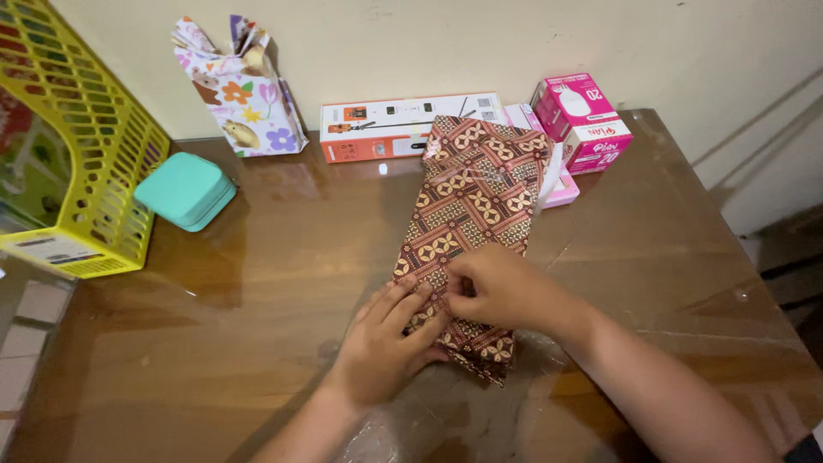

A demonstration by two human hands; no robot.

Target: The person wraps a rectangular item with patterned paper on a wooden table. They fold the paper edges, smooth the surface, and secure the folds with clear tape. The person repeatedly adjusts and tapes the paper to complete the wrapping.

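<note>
The left hand (377, 343) lay flat on the brown patterned parcel (471, 223) — the right hand (501, 291) pinched its near flap; the fold wanted careful pressing next.

Both hands brought together, low in view.
The left hand (381, 339) is laid flat, palm down, fingers extended forward. The right hand (501, 287) is curled, its fingertips pinched beside the left fingers.
</note>
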